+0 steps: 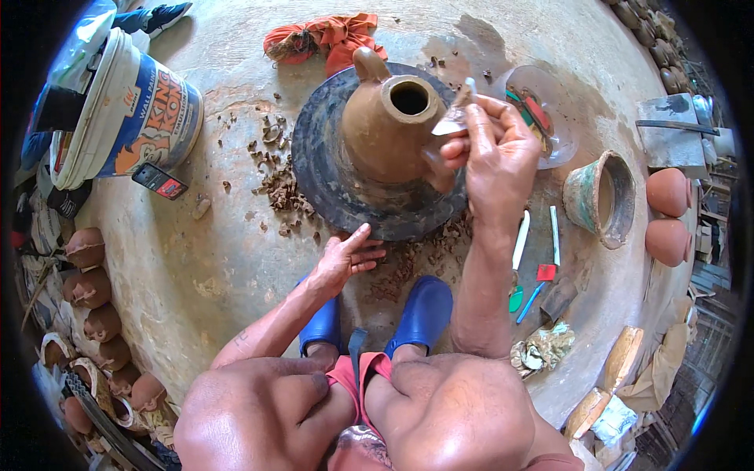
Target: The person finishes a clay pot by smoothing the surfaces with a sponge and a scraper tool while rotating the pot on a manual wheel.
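A brown clay jug with a round mouth and a knob-like clay stub at its far side stands upright on a dark round turntable. My right hand is closed in a pinch on a small scraper with a pale, pointed blade, close to the right of the jug's mouth. Its white end sticks up beyond my fingers. At the near rim of the turntable, my left hand is open, fingers spread, touching or almost touching the edge. Brown clay shavings lie around the turntable.
Right of the turntable are a clear plastic tub with tools, a clay-smeared bucket and several slim tools. A large paint bucket and a phone lie at left. Red cloth lies beyond. Clay pots line both sides.
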A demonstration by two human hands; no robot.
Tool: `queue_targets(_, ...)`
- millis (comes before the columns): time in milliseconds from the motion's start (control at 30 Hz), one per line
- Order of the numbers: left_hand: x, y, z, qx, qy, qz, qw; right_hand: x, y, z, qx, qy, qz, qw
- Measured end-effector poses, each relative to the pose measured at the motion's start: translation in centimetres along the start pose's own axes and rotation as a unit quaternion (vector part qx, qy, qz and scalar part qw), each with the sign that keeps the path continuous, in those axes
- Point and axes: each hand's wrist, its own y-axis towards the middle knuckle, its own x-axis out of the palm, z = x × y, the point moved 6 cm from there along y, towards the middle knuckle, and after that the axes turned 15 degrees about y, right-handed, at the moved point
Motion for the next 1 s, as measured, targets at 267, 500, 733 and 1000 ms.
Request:
queue_targets(267,-5.8,0.6,3.5,0.067,-0.049,0.150,0.985,0.5,1.5,-1.5,0.037,-0.270,-0.046,0.961)
queue_targets(500,-5.4,1.3,3.5,0.082,0.002,0.161,0.984,1.8,1.5,-1.0,0.048,-0.297,-0.063,0.951)
queue_targets(733,-1.6,0.4,0.0,0.029,-0.016,0.031,0.999,0.5,0.4,-0.1,-0.021,-0.124,-0.045,0.991)
queue_targets(1000,-6.2,0.9,3.5,0.107,-0.041,0.182,0.976,-1.9,-0.6,-0.1,-0.039,-0.177,-0.005,0.983)
